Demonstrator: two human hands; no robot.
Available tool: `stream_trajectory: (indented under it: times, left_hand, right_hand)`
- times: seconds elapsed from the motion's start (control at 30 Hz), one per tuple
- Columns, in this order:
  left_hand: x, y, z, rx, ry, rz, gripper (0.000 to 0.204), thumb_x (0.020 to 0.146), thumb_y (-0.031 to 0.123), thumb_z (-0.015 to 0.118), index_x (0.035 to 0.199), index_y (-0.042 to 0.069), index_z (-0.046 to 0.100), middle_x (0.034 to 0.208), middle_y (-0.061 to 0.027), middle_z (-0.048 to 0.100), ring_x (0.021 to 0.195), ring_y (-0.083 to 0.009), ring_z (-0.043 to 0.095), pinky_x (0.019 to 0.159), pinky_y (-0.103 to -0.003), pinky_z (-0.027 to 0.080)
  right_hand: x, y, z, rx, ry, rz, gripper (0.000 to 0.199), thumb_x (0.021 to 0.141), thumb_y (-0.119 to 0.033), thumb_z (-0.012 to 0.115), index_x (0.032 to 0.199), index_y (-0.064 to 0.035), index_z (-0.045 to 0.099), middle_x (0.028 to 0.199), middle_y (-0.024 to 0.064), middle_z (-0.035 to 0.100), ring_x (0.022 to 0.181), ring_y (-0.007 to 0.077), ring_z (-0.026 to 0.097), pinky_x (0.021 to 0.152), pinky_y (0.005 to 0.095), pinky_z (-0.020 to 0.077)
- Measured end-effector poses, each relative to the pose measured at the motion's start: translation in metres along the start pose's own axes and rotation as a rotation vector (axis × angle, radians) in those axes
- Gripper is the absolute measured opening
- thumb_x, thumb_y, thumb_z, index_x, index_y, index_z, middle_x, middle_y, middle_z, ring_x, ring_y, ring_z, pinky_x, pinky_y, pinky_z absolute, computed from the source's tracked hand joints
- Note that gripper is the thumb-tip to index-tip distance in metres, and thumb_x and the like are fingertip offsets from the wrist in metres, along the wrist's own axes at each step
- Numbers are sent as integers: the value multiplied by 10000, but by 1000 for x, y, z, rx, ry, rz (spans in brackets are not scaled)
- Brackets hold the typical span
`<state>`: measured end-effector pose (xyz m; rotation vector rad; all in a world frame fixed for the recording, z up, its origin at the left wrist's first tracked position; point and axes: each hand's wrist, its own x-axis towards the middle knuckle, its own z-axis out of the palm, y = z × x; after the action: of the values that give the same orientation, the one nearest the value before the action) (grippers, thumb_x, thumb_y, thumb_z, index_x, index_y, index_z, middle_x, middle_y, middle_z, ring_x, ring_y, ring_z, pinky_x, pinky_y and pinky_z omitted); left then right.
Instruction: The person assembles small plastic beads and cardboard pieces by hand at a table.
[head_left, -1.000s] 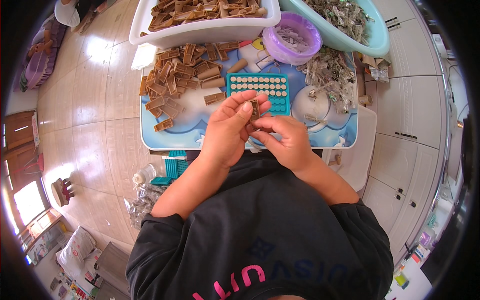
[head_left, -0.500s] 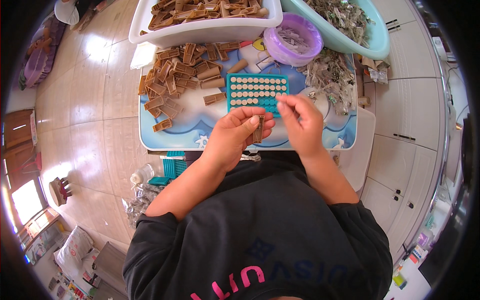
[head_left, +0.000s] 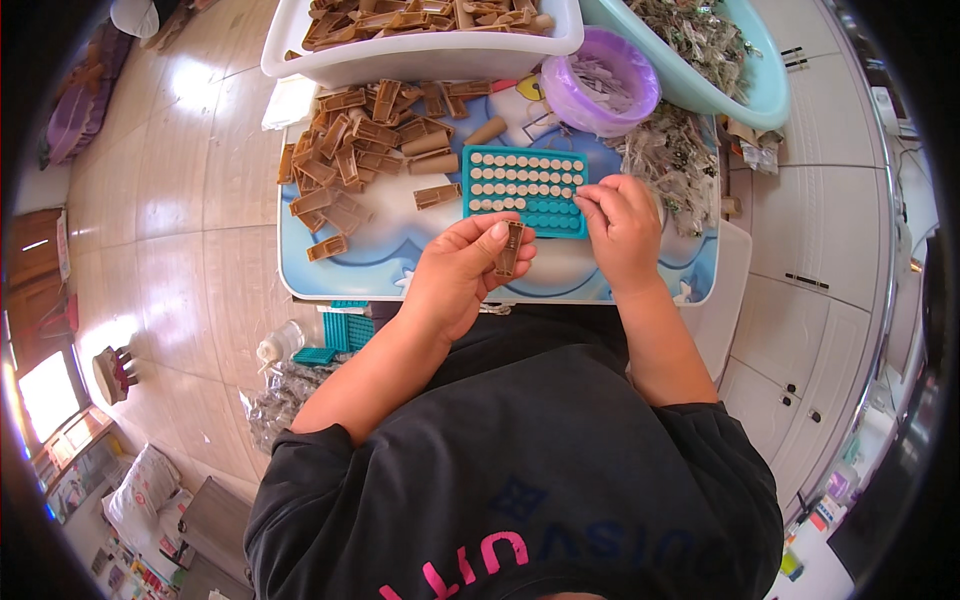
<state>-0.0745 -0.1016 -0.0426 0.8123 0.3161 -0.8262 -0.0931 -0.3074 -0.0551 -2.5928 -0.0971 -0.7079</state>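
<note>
Brown plastic makes up the small open-sided piece point(head_left: 509, 248) held upright between thumb and fingers of the left hand point(head_left: 462, 262), over the middle of the counter's near edge. The right hand point(head_left: 622, 225) has its thumb and forefinger drawn together at the right side of a teal tray point(head_left: 556, 222); whether they grip anything cannot be told. In the tray, pale round discs point(head_left: 510, 189) fill the far rows and the left part of the next. Left of it, a pile of brown pieces point(head_left: 345, 150) spreads toward the left edge of the counter point(head_left: 360, 275). A white bin point(head_left: 430, 62) of similar pieces stands along the far edge, with a purple tub point(head_left: 602, 120) and a turquoise basin point(head_left: 765, 85) toward the far right corner. Small clear packets point(head_left: 675, 165) lie heaped by the right edge.
</note>
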Motion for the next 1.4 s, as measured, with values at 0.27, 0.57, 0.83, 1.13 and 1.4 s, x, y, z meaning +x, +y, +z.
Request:
stream_trajectory:
  times: [0.27,0.57,0.83,1.13,1.4]
  left_hand:
    - [2,-4,-2,-19,26,32,302,914,152,540,1164,-18,529,990,-107,625,861,-170,626,786,-291,528]
    - [-2,-1,-8,-86,25,61,286,894,121,573,1139,-23,553,941,-99,629,833,-163,618,785,-292,524]
    - [-4,6,-9,-46,26,69,299,912,131,536,1169,-21,528,1042,-139,619,907,-190,628,821,-297,528]
    - [-3,5,-13,-67,36,64,292,908,128,542,1161,-17,536,1041,-126,619,900,-176,625,818,-294,527]
    - [-5,4,-13,-108,42,71,284,901,124,564,1144,-23,548,962,-82,623,861,-162,621,807,-290,523]
  right_hand:
    - [5,-51,-1,354,-39,-57,156,656,-62,716,761,-63,601,760,68,555,702,256,541,608,352,425]
    - [6,-59,7,388,-104,-107,149,659,-61,712,763,-59,605,771,65,561,692,250,546,604,352,429]
    - [13,-37,23,124,-105,-148,149,653,-55,705,776,-62,620,769,47,548,713,254,544,605,349,432]
    - [13,-54,15,433,-33,-27,174,644,-54,724,753,-60,589,784,61,556,726,252,546,620,353,433]
    - [10,-64,18,439,-82,-100,162,661,-50,719,776,-53,604,795,69,554,735,253,546,627,343,434]
